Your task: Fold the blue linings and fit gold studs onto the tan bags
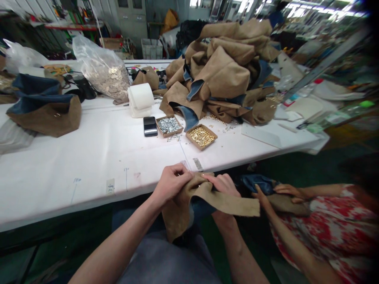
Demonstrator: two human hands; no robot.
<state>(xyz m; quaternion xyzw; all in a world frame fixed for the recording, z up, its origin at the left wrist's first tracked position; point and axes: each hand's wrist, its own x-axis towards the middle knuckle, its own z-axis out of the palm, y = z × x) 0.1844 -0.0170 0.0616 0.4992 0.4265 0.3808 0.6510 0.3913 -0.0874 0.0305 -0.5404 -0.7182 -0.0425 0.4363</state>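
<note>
A brown suede-like bag piece [179, 211] with blue lining hangs over my lap at the table's front edge. My left hand [173, 182] is closed, thumb and fingers pinching its upper edge. On the other side of the same edge, my right hand [224, 186] has its fingers bent around the material. A tan strip [233, 203] of the piece sticks out to the right across my right wrist. Between the hands a small shiny spot shows on the fabric, too small to name. Beyond them stand a box of gold studs [201, 137] and a box of silver studs [169, 125].
A large heap of brown pieces [225, 71] covers the table's back right. A phone [150, 126], a white roll [140, 98], a plastic bag of metal parts [111, 81] and brown-blue bags [44, 112] lie leftward. At right, a co-worker's hands [288, 191] hold similar material.
</note>
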